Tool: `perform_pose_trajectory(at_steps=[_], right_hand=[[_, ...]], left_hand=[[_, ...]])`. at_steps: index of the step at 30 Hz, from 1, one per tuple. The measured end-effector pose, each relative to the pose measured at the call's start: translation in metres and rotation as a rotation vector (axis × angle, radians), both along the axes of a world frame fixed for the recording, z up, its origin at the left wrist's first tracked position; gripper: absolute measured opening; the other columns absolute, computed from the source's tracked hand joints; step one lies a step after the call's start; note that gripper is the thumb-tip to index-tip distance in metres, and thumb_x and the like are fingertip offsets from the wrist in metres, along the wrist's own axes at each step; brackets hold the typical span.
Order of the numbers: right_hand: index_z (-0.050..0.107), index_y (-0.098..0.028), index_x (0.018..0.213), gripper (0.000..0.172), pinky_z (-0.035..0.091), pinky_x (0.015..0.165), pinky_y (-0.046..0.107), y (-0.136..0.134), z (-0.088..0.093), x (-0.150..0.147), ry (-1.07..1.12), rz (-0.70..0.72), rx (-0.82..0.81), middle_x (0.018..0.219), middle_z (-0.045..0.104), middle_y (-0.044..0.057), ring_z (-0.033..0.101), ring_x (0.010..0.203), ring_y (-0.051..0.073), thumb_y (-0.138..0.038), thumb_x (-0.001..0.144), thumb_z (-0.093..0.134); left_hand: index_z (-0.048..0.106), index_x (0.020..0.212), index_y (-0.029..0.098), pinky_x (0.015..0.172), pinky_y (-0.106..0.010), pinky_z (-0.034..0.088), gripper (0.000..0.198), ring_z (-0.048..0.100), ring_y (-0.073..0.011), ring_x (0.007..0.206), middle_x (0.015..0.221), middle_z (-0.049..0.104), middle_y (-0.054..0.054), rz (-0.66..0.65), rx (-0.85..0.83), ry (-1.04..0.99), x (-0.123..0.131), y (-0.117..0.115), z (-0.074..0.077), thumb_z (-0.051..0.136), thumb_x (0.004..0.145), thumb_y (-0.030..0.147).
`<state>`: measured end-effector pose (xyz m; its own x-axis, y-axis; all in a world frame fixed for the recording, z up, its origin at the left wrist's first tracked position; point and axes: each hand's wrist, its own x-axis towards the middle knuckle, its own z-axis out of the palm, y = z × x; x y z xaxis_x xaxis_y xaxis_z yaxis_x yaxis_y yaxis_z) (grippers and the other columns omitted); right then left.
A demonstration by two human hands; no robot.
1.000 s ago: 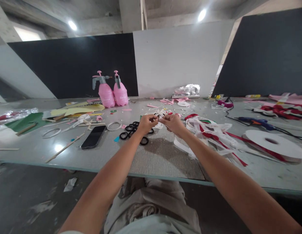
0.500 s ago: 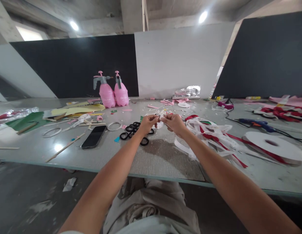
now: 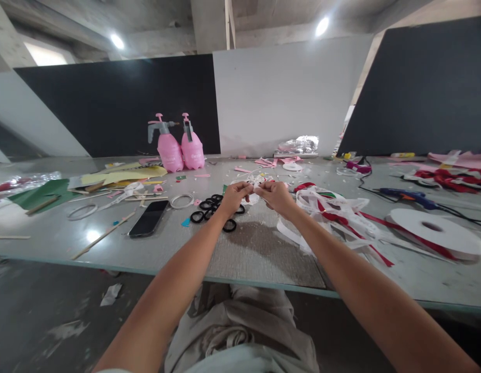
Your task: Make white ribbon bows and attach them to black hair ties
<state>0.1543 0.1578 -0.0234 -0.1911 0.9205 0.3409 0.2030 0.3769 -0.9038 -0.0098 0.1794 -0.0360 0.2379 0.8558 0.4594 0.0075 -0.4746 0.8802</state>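
My left hand [image 3: 235, 197] and my right hand [image 3: 277, 197] meet above the grey table [image 3: 248, 248], both pinched on a small white ribbon piece [image 3: 256, 182] held between them. Several black elastic rings [image 3: 211, 209] lie just under and left of my left hand. A tangle of white and red ribbon [image 3: 334, 212] lies beside my right wrist, and part of it runs under my right forearm.
A black phone [image 3: 149, 218] lies left of the rings. Two pink spray bottles [image 3: 180, 147] stand at the back. A white ribbon spool [image 3: 437, 230] and a blue glue gun [image 3: 407, 196] sit at the right. Paper sheets and sticks [image 3: 108, 178] cover the left.
Both hands stay together on the ribbon piece; the fingers shift slightly. Nothing else on the table has moved.
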Motion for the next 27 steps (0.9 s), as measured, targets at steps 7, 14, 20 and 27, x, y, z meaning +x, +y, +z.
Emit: perform_pose_trajectory(at_steps=[7, 14, 20, 27], right_hand=[[0.059, -0.015, 0.064, 0.028, 0.024, 0.052, 0.023, -0.011, 0.011, -0.008, -0.276, -0.079, 0.25, 0.053, 0.042, -0.004, 0.033, 0.053, 0.009, -0.041, 0.077, 0.06], [0.058, -0.016, 0.071, 0.022, 0.027, 0.056, 0.022, -0.017, 0.007, -0.019, -0.258, -0.025, 0.305, 0.06, 0.048, -0.003, 0.036, 0.058, 0.01, -0.036, 0.08, 0.055], [0.055, -0.016, 0.069, 0.027, 0.026, 0.054, 0.022, 0.0, 0.002, -0.003, -0.1, -0.105, 0.266, 0.058, 0.042, -0.003, 0.034, 0.055, 0.009, -0.041, 0.08, 0.056], [0.063, -0.017, 0.083, 0.033, 0.022, 0.043, 0.02, 0.009, -0.003, 0.004, 0.104, -0.107, 0.093, 0.054, 0.044, -0.005, 0.03, 0.044, 0.006, -0.049, 0.077, 0.06]], left_hand=[[0.049, 0.067, 0.017, 0.05, -0.019, 0.037, 0.03, 0.044, -0.0063, 0.05, 0.058, 0.045, 0.004, 0.218, -0.052, -0.145, -0.002, 0.015, -0.008, 0.055, 0.08, 0.044], [0.04, 0.071, 0.02, 0.045, -0.02, 0.034, 0.04, 0.042, -0.0058, 0.045, 0.061, 0.045, 0.004, 0.246, -0.069, -0.229, -0.015, 0.02, -0.001, 0.046, 0.084, 0.057], [0.035, 0.061, 0.019, 0.047, -0.022, 0.033, 0.044, 0.04, -0.0065, 0.047, 0.056, 0.044, 0.003, 0.116, -0.004, -0.178, -0.005, 0.011, 0.001, 0.045, 0.086, 0.054], [0.049, 0.064, 0.017, 0.051, -0.022, 0.035, 0.039, 0.043, -0.0074, 0.05, 0.059, 0.05, 0.002, 0.108, 0.086, -0.024, -0.014, 0.004, 0.012, 0.053, 0.083, 0.051]])
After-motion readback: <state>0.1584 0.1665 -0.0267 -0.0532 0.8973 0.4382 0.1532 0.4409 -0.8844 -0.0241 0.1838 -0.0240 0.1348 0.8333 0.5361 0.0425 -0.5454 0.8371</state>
